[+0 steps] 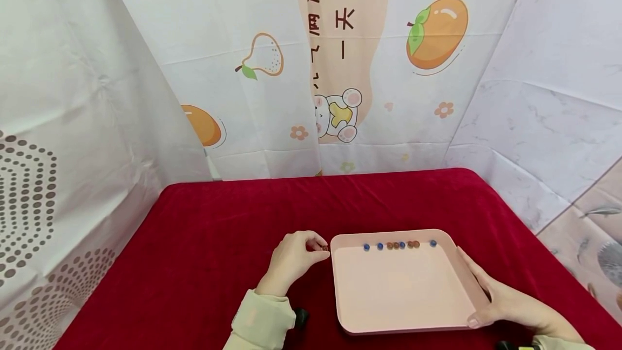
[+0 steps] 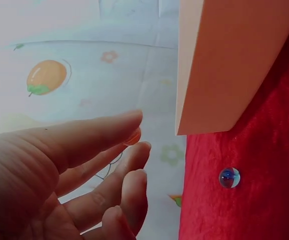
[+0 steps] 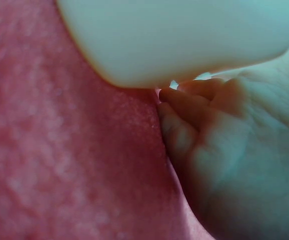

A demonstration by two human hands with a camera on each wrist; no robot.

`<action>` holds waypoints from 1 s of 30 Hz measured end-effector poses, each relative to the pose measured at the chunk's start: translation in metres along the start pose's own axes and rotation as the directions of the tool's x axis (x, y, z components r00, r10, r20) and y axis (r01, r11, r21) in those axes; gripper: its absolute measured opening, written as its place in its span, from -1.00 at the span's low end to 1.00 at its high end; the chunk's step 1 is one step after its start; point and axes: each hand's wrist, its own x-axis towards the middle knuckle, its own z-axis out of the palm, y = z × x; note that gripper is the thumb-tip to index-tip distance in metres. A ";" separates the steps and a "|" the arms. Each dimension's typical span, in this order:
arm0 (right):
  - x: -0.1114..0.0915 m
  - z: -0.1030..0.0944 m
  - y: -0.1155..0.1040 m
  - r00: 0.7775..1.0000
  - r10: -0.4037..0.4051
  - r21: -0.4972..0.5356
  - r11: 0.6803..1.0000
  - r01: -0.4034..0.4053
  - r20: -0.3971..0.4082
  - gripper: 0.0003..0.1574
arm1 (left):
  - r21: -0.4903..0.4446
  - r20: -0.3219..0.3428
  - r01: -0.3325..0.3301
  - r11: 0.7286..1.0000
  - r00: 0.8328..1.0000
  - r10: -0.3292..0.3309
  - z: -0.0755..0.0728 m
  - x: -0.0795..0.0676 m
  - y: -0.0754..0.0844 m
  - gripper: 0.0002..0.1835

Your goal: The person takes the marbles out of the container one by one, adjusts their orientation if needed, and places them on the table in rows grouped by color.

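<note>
A pale pink tray stands on the red cloth, several blue and orange-brown marbles lined up along its far wall. Just off the tray's left wall, my left hand pinches an orange marble between thumb and fingertips. My right hand grips the tray at its right side, thumb by the near corner; in the right wrist view its fingers reach under the tray's edge. Outside the tray, a clear marble with a blue core lies on the cloth in the left wrist view.
The red cloth covers the table. Behind it hangs a white printed curtain, with more sheets at both sides. A small black object sits by the left sleeve.
</note>
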 end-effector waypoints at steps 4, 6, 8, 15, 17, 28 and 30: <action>0.000 0.000 0.000 1.000 -0.003 -0.001 1.000 0.003 0.002 0.44 | 0.016 0.018 -0.003 1.000 1.000 0.002 0.002 0.000 -0.004 -0.89; 0.001 0.000 -0.001 1.000 -0.003 0.000 1.000 0.003 0.003 0.43 | 0.023 0.024 -0.005 1.000 1.000 0.005 0.003 -0.001 -0.006 -0.89; 0.001 0.000 0.000 1.000 -0.013 -0.004 1.000 0.013 0.005 0.44 | 0.023 0.035 -0.003 1.000 0.999 0.002 0.003 -0.002 -0.007 -0.88; 0.000 0.001 0.000 0.999 -0.041 -0.038 0.998 0.041 -0.004 0.45 | -0.005 0.087 0.034 0.999 0.996 -0.033 0.003 -0.003 -0.015 -0.86; 0.000 0.001 0.000 0.999 -0.044 -0.044 0.998 0.043 -0.007 0.45 | -0.018 0.101 0.046 0.999 0.994 -0.044 0.004 -0.002 -0.018 -0.86; -0.001 0.001 0.000 0.999 -0.048 -0.075 0.996 0.047 -0.018 0.45 | -0.218 0.221 0.134 0.967 0.972 -0.085 0.010 0.009 -0.042 -0.83; -0.001 0.001 0.000 0.998 -0.053 -0.080 0.995 0.052 -0.018 0.45 | -0.222 0.234 0.151 0.963 0.967 -0.098 0.012 0.010 -0.046 -0.83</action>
